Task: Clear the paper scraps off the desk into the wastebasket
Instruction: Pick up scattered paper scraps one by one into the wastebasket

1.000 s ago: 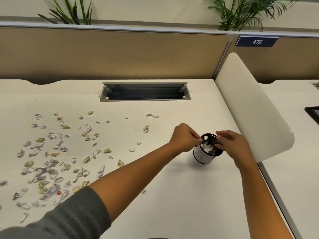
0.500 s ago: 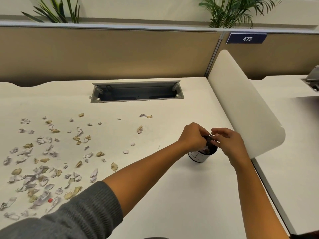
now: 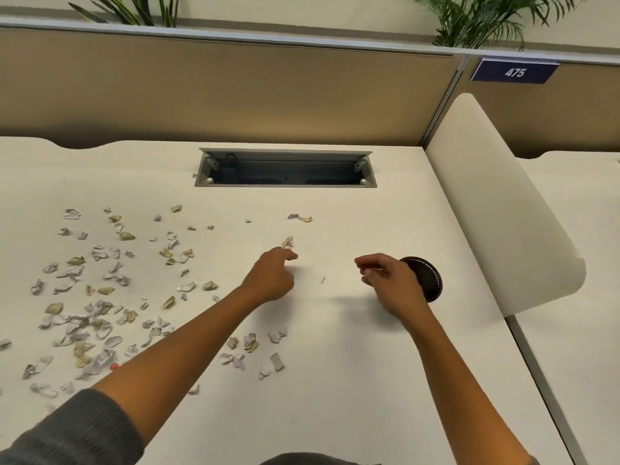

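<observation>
Reaching with fingers loosely curled, left hand (image 3: 273,276) nears a scrap (image 3: 287,242); right hand (image 3: 391,280), half-curled and empty, hovers beside the wastebasket (image 3: 427,276).

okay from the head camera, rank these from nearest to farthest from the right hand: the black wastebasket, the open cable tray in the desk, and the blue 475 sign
Measured from the right hand:
1. Wastebasket: just past the hand on its right, partly hidden by it.
2. Cable tray: farther back on the desk, toward the left.
3. 475 sign: up on the partition at the far right.
</observation>
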Available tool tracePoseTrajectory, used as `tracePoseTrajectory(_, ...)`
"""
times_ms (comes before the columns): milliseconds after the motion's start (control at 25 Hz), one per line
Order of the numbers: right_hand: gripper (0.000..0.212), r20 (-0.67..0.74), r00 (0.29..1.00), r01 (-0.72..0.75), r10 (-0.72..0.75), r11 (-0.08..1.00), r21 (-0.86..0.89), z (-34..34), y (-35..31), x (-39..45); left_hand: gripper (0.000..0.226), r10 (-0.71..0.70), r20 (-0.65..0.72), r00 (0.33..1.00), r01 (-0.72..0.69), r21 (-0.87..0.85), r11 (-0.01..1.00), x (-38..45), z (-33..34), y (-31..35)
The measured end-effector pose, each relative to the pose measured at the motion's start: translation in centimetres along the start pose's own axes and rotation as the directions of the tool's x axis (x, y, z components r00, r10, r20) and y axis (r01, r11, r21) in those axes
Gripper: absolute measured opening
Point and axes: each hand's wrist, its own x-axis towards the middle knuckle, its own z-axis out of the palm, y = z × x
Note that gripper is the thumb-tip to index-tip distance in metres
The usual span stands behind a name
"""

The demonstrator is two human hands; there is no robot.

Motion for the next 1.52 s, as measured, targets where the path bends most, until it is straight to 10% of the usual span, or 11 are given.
tracePoseTrajectory(280,0.040,0.113,0.993,0.059,-0.018,0.928,-0.367,5.9,2.2,2.3,0.061,0.043,0.204,0.978,-0.090,0.228,0.969,-2.2,0.4,-4.7)
tracePoseTrajectory(840,0.032,0.161,0.956,0.276,-0.245,0.568,-0.776,10.0,4.4,2.6,0.030,0.131,0.010,0.991,-0.111,0.587,0.802,-4.1,0.9,-5.1)
tracePoseTrajectory(1080,0.030,0.098,0.980,0.198,-0.172,0.877,-0.437,10.4,2.2,6.8,0.026,0.062,-0.091,0.994,-0.029,0.329,0.944,-3.3,0.4,-6.1)
tracePoseTrajectory(1520,0.031,-0.135,0.990,-0.003,-0.041,0.953,-0.304,12.9,-3.2,18.7,0.014,-0.217,-0.289,0.933,0.155,-0.220,0.963,-3.2,-2.4,-6.4)
